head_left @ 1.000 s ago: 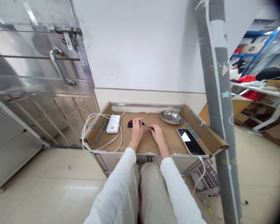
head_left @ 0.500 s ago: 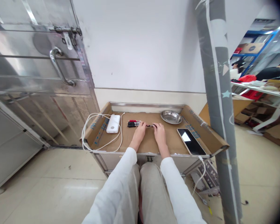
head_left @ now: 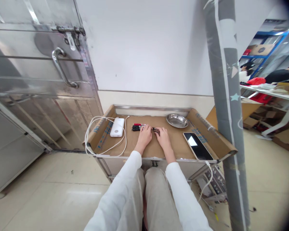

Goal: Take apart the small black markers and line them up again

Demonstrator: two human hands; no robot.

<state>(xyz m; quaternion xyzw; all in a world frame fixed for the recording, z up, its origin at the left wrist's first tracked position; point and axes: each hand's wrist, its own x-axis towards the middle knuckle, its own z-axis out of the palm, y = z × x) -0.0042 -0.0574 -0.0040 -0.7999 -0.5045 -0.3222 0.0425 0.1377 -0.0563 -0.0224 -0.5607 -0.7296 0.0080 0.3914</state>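
Note:
Several slim pens (head_left: pixel 136 127), black with red at the far side, lie together on the brown cardboard lining (head_left: pixel 130 144) of the tray-like table. Over their right-hand ends my left hand (head_left: pixel 144 137) is closed, fingers curled and pressed on the pens. Just to its right, my right hand (head_left: pixel 164 138) pinches a small dark slender piece that looks like a pen (head_left: pixel 155 130). The fingers hide much of it. The hands are close together, a short gap apart.
A white power bank (head_left: pixel 117 127) with a looped white cable lies left. A shallow metal bowl (head_left: pixel 177 120) sits at the back right, a phone (head_left: pixel 197 146) at the front right. Raised cardboard sides edge the table. A grey wrapped pole (head_left: pixel 227 96) stands on the right.
My right hand has shifted slightly left, closer to my left hand, and its fingers now cover the dark piece differently. My left hand has moved very little.

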